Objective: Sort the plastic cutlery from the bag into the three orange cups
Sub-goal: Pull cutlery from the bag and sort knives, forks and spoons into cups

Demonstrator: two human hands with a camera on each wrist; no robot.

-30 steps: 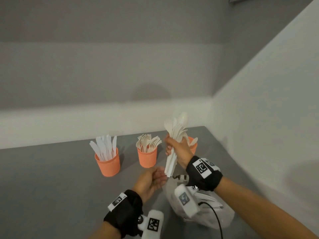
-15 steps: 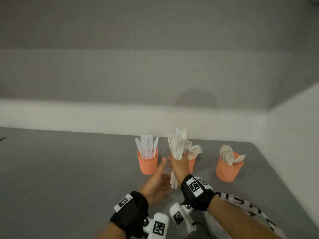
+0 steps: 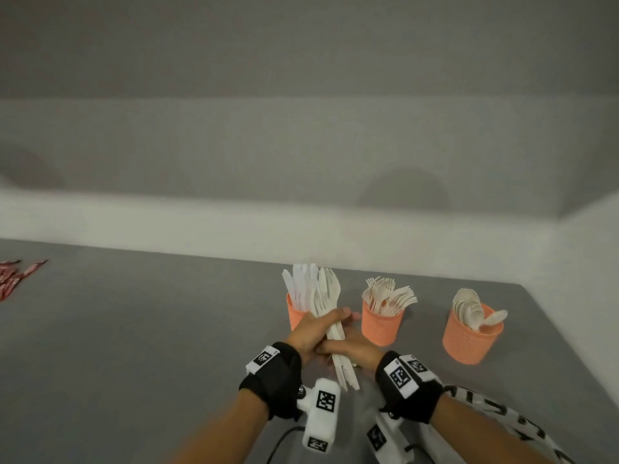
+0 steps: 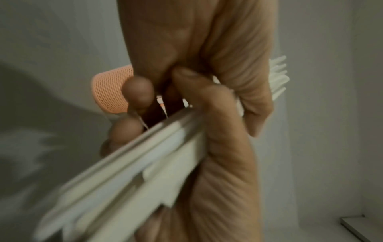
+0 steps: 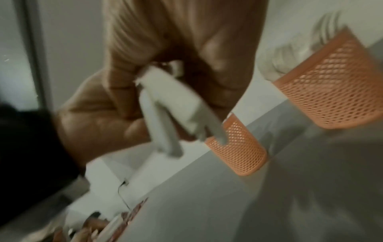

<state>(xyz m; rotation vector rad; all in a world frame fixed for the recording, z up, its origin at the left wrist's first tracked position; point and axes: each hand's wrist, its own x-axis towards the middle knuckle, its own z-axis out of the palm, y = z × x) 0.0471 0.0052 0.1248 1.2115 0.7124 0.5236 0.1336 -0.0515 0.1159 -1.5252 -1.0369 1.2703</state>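
Three orange mesh cups stand in a row: the knife cup (image 3: 294, 313) on the left, the fork cup (image 3: 382, 326) in the middle, the spoon cup (image 3: 469, 339) on the right. In front of the knife cup a bundle of white plastic cutlery (image 3: 328, 296) stands nearly upright, fork heads on top. My left hand (image 3: 313, 329) wraps its fingers round the middle of the bundle. My right hand (image 3: 356, 353) grips the handles lower down. The wrist views show the bundle (image 4: 134, 163) (image 5: 165, 104) between curled fingers. The white printed bag (image 3: 502, 420) lies at the lower right, under my right forearm.
Red packets (image 3: 13, 276) lie at the table's far left edge. A wall runs behind the cups and another closes the right side. The grey table (image 3: 150, 329) stretches bare to the left of my hands.
The bundle moved left, from in front of the spoon cup to in front of the knife cup. My left hand, open before, now grips it together with the right.
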